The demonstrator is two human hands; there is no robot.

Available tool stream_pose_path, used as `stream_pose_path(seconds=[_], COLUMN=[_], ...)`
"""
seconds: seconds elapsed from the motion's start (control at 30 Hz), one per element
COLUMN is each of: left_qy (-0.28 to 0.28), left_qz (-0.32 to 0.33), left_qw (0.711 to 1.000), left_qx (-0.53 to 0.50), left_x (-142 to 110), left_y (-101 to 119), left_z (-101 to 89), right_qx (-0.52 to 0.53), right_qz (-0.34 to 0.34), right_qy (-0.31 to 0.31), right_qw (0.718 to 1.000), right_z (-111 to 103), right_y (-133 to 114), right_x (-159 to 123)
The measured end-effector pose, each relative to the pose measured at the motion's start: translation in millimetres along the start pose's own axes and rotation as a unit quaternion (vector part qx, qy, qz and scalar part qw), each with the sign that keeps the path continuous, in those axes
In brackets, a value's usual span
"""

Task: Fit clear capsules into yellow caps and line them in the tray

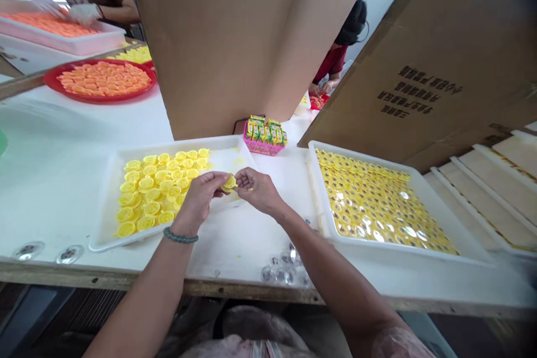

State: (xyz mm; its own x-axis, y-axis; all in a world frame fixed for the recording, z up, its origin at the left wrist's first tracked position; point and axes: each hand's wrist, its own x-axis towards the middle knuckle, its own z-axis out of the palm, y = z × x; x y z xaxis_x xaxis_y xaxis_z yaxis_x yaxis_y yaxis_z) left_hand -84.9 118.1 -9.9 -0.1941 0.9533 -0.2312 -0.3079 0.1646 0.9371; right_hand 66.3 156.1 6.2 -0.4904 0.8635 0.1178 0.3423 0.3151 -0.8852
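My left hand [200,197] and my right hand [258,190] meet over the right end of a white tray [109,184] and together pinch one yellow lemon-slice candy [229,182]. The tray holds several more yellow slices [155,190] laid in rows. A green bead bracelet [180,236] circles my left wrist. To the right stands a second white tray [419,184] filled with slices sealed in clear printed wrappers [377,207].
Loose clear wrappers [285,268] lie at the table's front edge, two more at the left [46,251]. A pink basket of small packets [265,137] stands behind the trays. Large cardboard boxes [235,28] rise behind. A red plate of orange slices [103,79] sits far left; other people work beyond.
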Motion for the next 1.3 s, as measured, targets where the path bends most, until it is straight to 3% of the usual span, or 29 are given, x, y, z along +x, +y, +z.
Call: stream_pose_path(seconds=[0.13, 0.27, 0.47, 0.67, 0.83, 1.0, 1.1, 1.23, 1.3], left_qy=[-0.064, -0.083, -0.155, -0.116, -0.060, -0.064, -0.061, -0.082, -0.102], left_qz=[0.000, -0.026, -0.085, -0.078, -0.067, -0.085, -0.117, -0.149, -0.164], left_qw=[0.995, 0.994, 0.984, 0.990, 0.995, 0.992, 0.990, 0.985, 0.981], left_qx=[0.073, 0.071, 0.024, -0.023, -0.041, -0.062, -0.056, -0.042, -0.020], left_x=[-3.8, -17.5, -50.6, -61.1, -70.3, -88.2, -94.6, -94.2, -91.5], left_y=[8.9, 11.3, 3.5, -7.2, 0.7, 4.2, -4.4, -20.6, -27.8], left_z=[1.9, 3.0, 4.4, 5.7, -7.6, -21.7, -24.3, -16.5, -9.9], right_qx=[-0.048, -0.101, -0.224, -0.233, -0.320, -0.365, -0.353, -0.287, -0.259], right_qz=[-0.044, -0.097, -0.074, -0.133, -0.128, -0.126, -0.099, -0.043, -0.034], right_qy=[-0.027, -0.029, 0.010, -0.142, -0.187, -0.174, -0.149, -0.012, 0.018], right_qw=[0.998, 0.990, 0.972, 0.953, 0.920, 0.906, 0.918, 0.957, 0.965], right_z=[-10.5, -22.0, -33.3, 3.1, 33.2, 37.0, 27.0, -3.5, -23.1], right_y=[-4.3, 0.9, 20.0, 21.4, 30.5, 37.1, 31.2, 17.0, 11.1], right_x=[-3.8, -15.3, -74.3, -116.5, -117.4, -121.5, -105.9, -56.1, -38.7])
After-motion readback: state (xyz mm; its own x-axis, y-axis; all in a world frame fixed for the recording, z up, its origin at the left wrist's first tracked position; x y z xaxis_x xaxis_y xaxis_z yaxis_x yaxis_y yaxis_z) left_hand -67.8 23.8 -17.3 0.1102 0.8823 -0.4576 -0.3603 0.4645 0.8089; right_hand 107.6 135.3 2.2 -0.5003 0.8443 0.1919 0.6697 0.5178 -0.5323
